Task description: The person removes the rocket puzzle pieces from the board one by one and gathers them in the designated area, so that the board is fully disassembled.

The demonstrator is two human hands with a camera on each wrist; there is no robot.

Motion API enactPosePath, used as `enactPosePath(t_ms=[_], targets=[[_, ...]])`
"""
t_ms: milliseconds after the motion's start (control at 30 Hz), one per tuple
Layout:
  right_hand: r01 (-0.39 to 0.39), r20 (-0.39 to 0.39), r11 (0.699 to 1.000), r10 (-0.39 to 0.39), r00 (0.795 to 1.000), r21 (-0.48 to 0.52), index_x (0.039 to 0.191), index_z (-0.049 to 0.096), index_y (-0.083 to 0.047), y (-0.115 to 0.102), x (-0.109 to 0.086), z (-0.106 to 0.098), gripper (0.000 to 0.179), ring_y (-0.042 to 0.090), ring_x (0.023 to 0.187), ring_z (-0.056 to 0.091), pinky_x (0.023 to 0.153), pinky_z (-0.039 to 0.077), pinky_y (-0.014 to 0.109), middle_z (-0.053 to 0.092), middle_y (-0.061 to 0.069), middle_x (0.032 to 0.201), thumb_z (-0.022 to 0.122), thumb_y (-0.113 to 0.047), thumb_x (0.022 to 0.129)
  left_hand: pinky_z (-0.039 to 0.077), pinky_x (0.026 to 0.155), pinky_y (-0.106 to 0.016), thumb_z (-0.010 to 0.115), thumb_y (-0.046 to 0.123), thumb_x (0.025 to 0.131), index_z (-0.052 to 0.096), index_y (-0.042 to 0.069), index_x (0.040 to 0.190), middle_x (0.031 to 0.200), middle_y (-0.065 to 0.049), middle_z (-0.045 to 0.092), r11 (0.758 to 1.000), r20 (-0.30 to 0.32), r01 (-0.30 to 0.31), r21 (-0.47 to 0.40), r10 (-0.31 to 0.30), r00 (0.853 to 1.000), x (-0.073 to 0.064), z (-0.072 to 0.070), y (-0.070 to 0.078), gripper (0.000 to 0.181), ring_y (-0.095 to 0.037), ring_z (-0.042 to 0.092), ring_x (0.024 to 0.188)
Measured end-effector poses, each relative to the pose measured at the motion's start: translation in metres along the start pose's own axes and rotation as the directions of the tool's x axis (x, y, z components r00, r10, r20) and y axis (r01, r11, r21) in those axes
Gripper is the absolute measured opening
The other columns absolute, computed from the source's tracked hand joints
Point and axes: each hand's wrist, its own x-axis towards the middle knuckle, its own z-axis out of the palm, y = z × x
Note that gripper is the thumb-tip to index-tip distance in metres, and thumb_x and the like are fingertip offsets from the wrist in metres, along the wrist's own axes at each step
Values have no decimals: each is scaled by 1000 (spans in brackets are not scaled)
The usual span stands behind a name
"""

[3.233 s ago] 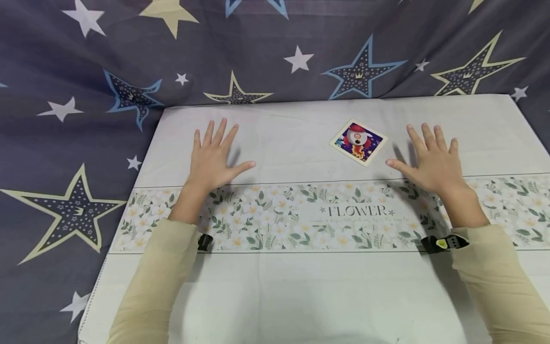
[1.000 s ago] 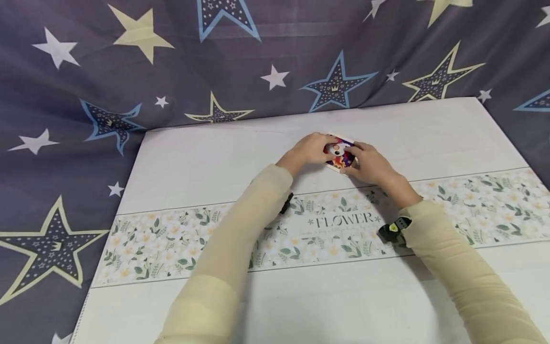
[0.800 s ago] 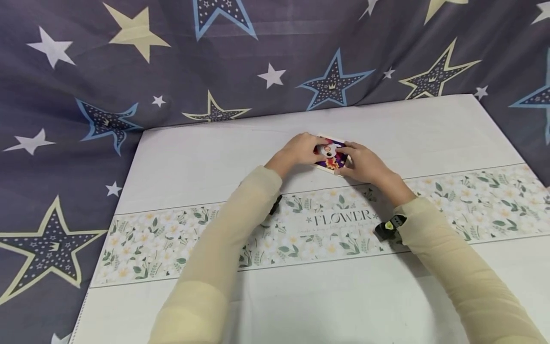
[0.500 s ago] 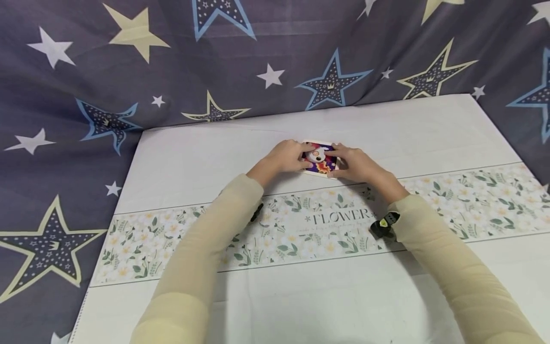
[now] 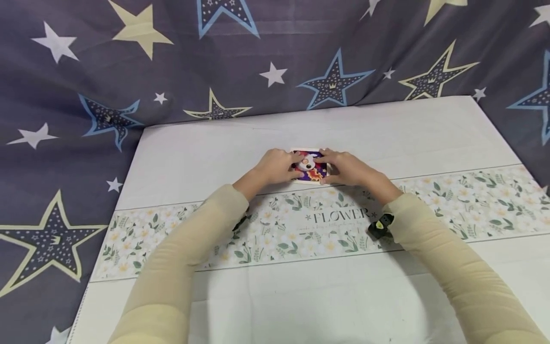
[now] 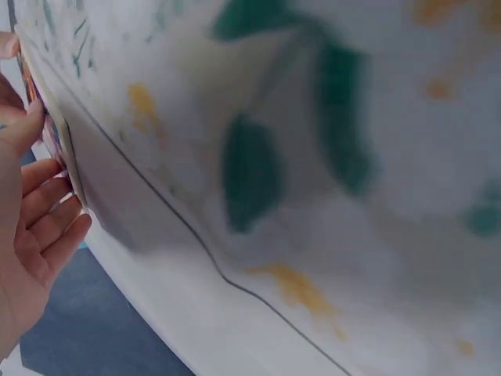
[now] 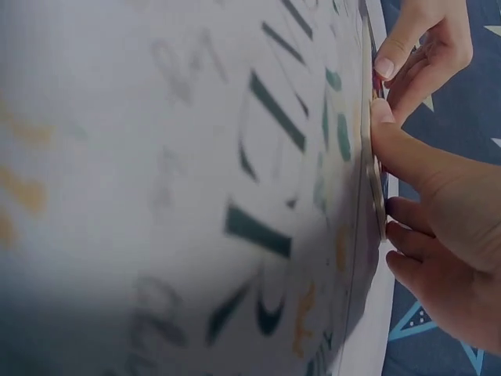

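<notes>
A square picture board (image 5: 308, 163) with a cartoon rocket on purple and a pale border is held between both hands, just behind the floral band. My left hand (image 5: 277, 166) grips its left side, thumb at the near part and fingers over the face. From the right, my right hand (image 5: 347, 168) grips the opposite side in the same way. The left wrist view shows the board's thin pale edge (image 6: 72, 157) tilted above the cloth, with fingers behind it. In the right wrist view the right thumb (image 7: 399, 145) presses the board's near edge.
A white tablecloth (image 5: 275, 306) covers the table, with a floral band (image 5: 266, 234) printed "FLOWER" across it. A dark star-patterned cloth (image 5: 240, 62) hangs behind and down the left side. Black devices (image 5: 380, 227) sit at the wrists.
Both hands lay spread apart on the cloth at first, then took hold of the picture board. It has since moved left and nearer, turning from a diamond position to nearly square-on.
</notes>
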Motion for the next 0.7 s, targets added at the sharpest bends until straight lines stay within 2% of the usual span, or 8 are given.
enactPosePath(t_ms=[167, 400, 700], targets=[[44, 22, 999, -44, 999, -1, 140, 50, -6, -10, 0, 4, 67, 43, 143, 29, 115, 27, 55, 32, 26, 152, 75, -30, 82, 55, 73, -35, 49, 58, 93, 48, 20, 142, 65, -1, 63, 1000, -13, 5, 15, -4, 1000, -17, 4, -1, 62, -12, 48, 57], [98, 12, 995, -98, 995, -14, 137, 53, -7, -21, -3, 9, 66, 43, 141, 33, 114, 30, 56, 37, 26, 150, 76, -31, 80, 48, 61, -30, 52, 58, 92, 50, 20, 140, 60, 0, 62, 999, -57, 12, -36, -14, 998, -37, 9, -1, 61, -10, 39, 50], [132, 43, 991, -132, 990, -9, 139, 51, -9, -38, -8, 19, 68, 40, 142, 32, 112, 33, 54, 36, 23, 152, 76, -34, 81, 44, 53, -25, 55, 59, 90, 53, 20, 138, 60, 5, 65, 999, -78, -11, -40, 8, 997, -66, 16, 0, 62, -8, 49, 48]])
